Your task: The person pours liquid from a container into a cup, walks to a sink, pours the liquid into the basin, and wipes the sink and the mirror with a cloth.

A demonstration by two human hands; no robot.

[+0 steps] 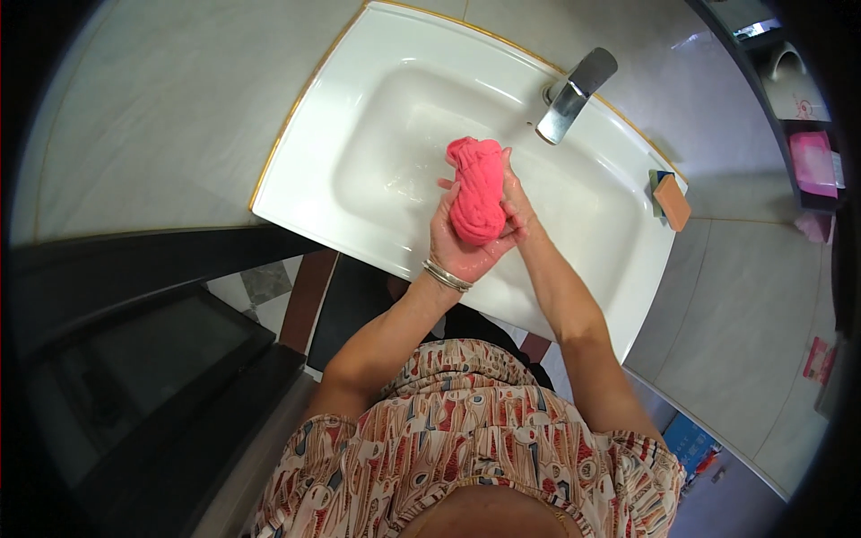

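A bunched pink cloth [480, 193] is held between my two hands over the white sink [296, 193]. My left hand [456, 242], with silver bangles [447, 276] at the wrist, cups it from below and the left side. Along its right side lies my right hand [517, 204], its fingers curled against the cloth's lower end. The cloth looks wet and is squeezed into a long lump, wider at its near end. Parts of the fingers are hidden behind it.
A chrome faucet [574, 97] stands at the sink's far right, with no water seen running from it. Sponges [671, 202] rest on the right rim. Shelves on the right wall hold a pink package [813, 164]. A dark door frame [161, 278] stands at the left.
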